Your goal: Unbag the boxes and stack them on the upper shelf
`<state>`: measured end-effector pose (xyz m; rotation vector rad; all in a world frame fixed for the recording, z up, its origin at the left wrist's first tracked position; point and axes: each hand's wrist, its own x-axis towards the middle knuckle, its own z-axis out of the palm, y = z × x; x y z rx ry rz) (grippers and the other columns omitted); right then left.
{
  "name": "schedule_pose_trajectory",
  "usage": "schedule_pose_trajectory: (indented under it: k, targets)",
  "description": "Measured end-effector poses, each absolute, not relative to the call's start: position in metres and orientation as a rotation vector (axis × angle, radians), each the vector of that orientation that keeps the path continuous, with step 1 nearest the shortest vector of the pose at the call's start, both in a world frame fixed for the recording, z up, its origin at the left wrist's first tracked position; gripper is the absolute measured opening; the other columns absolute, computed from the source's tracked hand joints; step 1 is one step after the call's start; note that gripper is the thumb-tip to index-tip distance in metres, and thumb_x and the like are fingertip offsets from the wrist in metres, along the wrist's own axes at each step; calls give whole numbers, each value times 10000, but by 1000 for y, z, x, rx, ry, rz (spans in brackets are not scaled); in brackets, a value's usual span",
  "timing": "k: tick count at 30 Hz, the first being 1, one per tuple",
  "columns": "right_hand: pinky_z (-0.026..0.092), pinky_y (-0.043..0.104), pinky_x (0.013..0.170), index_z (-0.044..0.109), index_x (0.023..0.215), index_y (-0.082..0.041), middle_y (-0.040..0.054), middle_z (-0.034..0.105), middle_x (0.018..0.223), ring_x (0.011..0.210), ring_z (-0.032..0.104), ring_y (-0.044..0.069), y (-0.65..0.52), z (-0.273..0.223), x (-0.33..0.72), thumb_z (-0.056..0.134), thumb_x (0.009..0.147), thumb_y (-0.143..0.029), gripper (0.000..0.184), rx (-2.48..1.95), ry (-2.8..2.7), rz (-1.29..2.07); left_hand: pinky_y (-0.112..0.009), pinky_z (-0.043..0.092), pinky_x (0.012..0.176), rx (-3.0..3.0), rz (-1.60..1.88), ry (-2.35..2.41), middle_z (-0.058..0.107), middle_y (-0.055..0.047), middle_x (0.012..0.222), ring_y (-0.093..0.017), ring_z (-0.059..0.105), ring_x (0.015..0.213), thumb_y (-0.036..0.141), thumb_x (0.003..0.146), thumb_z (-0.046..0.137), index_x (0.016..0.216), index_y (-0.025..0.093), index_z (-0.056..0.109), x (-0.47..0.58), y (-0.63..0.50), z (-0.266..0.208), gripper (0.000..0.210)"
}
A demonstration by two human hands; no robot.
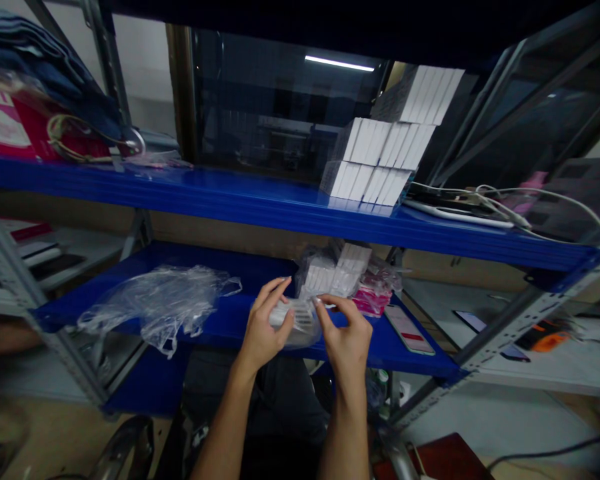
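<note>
Between my hands is a clear plastic bag with a stack of thin white items inside, at the front edge of the lower blue shelf. My left hand grips the bag's left side, thumb on its front and fingers behind. With thumb and index finger, my right hand pinches the bag's upper right edge. Just behind the hands lies another clear bag with small white boxes, beside a pink packet.
A heap of crumpled clear plastic bags lies left on the lower shelf. A phone rests to the right. The upper blue shelf carries stacked white boxes and a white cable. Metal posts stand at both sides.
</note>
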<state>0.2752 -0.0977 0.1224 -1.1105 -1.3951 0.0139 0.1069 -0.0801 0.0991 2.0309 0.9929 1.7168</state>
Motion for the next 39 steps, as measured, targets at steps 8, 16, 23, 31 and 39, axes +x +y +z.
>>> schedule_pose_trajectory:
  k: [8, 16, 23, 31, 39]
  targets:
    - [494, 430, 976, 827, 917, -294, 80, 684, 1102, 1087, 623, 286, -104, 131, 256, 784, 848, -349, 99, -1099, -1720, 196, -388, 560, 956, 1694, 1402, 733, 768, -105, 1082, -261, 717, 1017, 308, 920, 646, 1086, 182, 764, 116, -71, 91, 239]
    - [584, 349, 785, 775, 1060, -186, 95, 770, 1006, 849, 732, 228, -88, 115, 259, 685, 897, -345, 244, -1054, -1484, 482, -256, 520, 769, 1488, 1444, 637, 673, -6, 847, -155, 661, 788, 415, 956, 638, 1086, 204, 581, 111, -68, 85, 254]
    - [573, 325, 734, 763, 867, -198, 67, 777, 833, 739, 730, 219, -93, 119, 250, 701, 853, -349, 164, -1139, -1407, 409, -242, 517, 714, 1396, 1554, 717, 639, -5, 936, -130, 644, 735, 405, 949, 622, 1062, 217, 569, 121, -69, 91, 226]
    - [546, 269, 611, 659, 1012, -215, 19, 754, 691, 648, 736, 212, -99, 106, 252, 732, 745, -274, 282, -1156, -1505, 798, -227, 522, 717, 1313, 1643, 831, 643, 2, 875, -137, 684, 759, 267, 845, 688, 1096, 204, 578, 114, -69, 89, 281]
    - [526, 319, 696, 714, 1123, -205, 21, 684, 734, 701, 673, 215, -63, 74, 230, 610, 798, -219, 341, -1256, -1569, 246, -251, 546, 850, 1655, 1394, 840, 696, -7, 881, -159, 718, 876, 185, 821, 723, 1105, 194, 650, 81, -81, 100, 293]
